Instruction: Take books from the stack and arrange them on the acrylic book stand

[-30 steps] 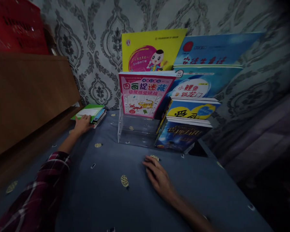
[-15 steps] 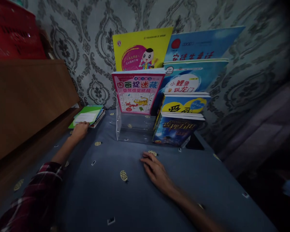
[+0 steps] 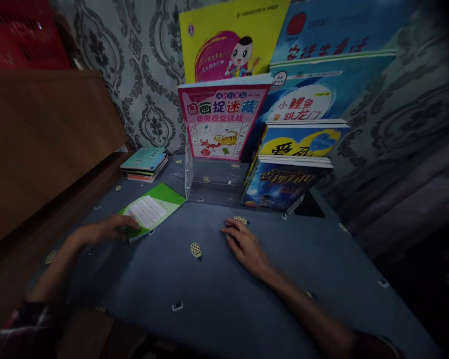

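My left hand grips the near left edge of a thin green book with a white text panel, its thumb hidden from sight. Behind that book, a small stack of books with a teal cover on top lies at the table's back left. My right hand rests on the table, fingers loosely stretched and holding nothing. In front of it stands a clear acrylic rack. Upright in the rack are a pink picture book, a yellow book and several blue-covered books, among them a dark blue one at the front right.
A dark blue cloth with pineapple prints covers the table. Along the left side runs a brown wooden cabinet with a red box on top. Patterned wallpaper rises behind, and a curtain hangs at the right.
My left hand has drawn the green book off the stack, toward me and rightward, uncovering the teal one. My right hand stays on the table. The view has shifted closer and lower.
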The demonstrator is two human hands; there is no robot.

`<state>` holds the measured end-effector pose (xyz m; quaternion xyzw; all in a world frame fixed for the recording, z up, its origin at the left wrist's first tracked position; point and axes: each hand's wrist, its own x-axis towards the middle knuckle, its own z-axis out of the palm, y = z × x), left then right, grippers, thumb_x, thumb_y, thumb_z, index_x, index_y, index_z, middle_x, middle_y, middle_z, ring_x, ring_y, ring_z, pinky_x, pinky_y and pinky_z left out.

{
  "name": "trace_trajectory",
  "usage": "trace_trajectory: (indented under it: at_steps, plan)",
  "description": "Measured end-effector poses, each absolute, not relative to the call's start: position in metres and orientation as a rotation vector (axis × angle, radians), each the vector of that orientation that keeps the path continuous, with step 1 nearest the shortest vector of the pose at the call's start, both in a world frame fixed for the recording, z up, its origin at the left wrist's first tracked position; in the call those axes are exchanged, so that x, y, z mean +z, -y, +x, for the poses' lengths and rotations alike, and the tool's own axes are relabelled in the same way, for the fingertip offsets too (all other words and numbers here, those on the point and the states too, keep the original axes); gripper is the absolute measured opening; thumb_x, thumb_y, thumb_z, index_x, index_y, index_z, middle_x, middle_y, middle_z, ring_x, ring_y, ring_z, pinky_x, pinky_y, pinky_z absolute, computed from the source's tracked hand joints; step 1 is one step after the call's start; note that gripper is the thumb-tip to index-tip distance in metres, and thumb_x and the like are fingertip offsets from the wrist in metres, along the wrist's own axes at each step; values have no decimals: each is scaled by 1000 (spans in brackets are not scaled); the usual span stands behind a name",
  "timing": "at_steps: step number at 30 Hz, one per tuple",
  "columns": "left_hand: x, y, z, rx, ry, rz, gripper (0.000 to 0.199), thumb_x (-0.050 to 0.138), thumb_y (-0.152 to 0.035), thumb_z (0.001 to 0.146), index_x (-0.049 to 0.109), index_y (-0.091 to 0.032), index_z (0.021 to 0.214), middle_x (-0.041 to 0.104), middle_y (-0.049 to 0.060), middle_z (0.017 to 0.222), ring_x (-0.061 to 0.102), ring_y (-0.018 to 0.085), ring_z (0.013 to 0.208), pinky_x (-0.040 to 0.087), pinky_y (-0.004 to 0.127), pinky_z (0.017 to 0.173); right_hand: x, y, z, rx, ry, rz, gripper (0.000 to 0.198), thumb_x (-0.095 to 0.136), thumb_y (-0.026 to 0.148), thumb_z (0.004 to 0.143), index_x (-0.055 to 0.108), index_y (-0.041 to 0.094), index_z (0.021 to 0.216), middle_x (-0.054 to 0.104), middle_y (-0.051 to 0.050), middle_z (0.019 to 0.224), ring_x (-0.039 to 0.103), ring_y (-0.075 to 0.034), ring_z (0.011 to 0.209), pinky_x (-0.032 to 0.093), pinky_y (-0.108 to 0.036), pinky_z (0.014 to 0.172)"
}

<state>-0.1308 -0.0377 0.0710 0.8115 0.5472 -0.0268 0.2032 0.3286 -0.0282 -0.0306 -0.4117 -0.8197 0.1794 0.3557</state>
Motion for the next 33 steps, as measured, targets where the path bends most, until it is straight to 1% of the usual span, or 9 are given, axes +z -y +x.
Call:
trace_trajectory:
  at_steps: [3, 5, 8, 10, 13, 17, 22, 29, 33]
  plan:
    - [69, 31, -149, -74, -1473, 2040, 59, 60, -57, 86, 65, -24, 135, 64, 5, 144, 60, 27, 129, 47, 34, 110, -30, 28, 328, 483, 2113, -1069, 30, 48, 20, 98, 74, 22, 113, 63, -15, 134, 66, -29, 120, 56, -52, 103]
    - [64, 16, -146, -11, -1586, 2033, 66, 54, -64, 88, 61, -23, 139, 64, 7, 144, 61, 29, 129, 48, 36, 109, -30, 28, 328, 492, 2115, -1072, 30, 48, 22, 98, 74, 21, 113, 62, -15, 135, 65, -30, 121, 55, -53, 104]
    - [50, -15, -121, 52, -1911, 2128, 63, 43, -57, 95, 56, -20, 144, 67, 10, 138, 62, 30, 126, 48, 39, 108, -29, 28, 328, 494, 2121, -1072, 31, 47, 21, 98, 74, 21, 114, 63, -16, 133, 65, -30, 120, 55, -55, 103]
    - [38, -32, -99, 62, -2222, 2110, 59, 38, -49, 99, 51, -15, 146, 60, 16, 146, 57, 31, 133, 45, 41, 110, -29, 28, 328, 497, 2122, -1070, 32, 47, 21, 98, 74, 22, 115, 62, -16, 133, 65, -30, 120, 55, -55, 102]
    - [21, -43, -73, 50, -2305, 2084, 60, 35, -48, 102, 45, -12, 149, 54, 22, 150, 55, 35, 134, 47, 48, 106, -30, 29, 328, 512, 2116, -1060, 33, 47, 20, 98, 73, 22, 118, 62, -15, 134, 65, -29, 119, 55, -55, 102]
    - [6, -28, -66, 63, -2337, 2200, 57, 30, -48, 104, 46, -15, 148, 56, 19, 146, 54, 33, 132, 43, 48, 108, -30, 30, 329, 527, 2117, -1062, 33, 47, 19, 98, 73, 22, 119, 61, -15, 134, 64, -28, 121, 55, -54, 102]
    - [-1, 3, -74, 122, -2236, 2372, 55, 30, -46, 105, 46, -16, 148, 57, 15, 146, 53, 29, 132, 42, 43, 112, -30, 30, 328, 497, 2126, -1071, 31, 47, 19, 97, 74, 20, 114, 62, -16, 133, 63, -29, 122, 54, -54, 104]
    - [3, 26, -50, 170, -1836, 2558, 57, 30, -48, 105, 45, -18, 151, 49, 13, 156, 47, 28, 142, 37, 47, 118, -30, 30, 326, 476, 2144, -1066, 30, 48, 19, 96, 74, 21, 112, 65, -14, 133, 62, -29, 126, 53, -54, 105]
    - [9, 28, -21, 153, -1598, 2632, 59, 30, -52, 105, 42, -21, 154, 45, 12, 160, 40, 28, 149, 30, 52, 123, -27, 32, 325, 484, 2156, -1040, 33, 46, 18, 97, 73, 20, 115, 66, -14, 133, 63, -28, 124, 52, -53, 107]
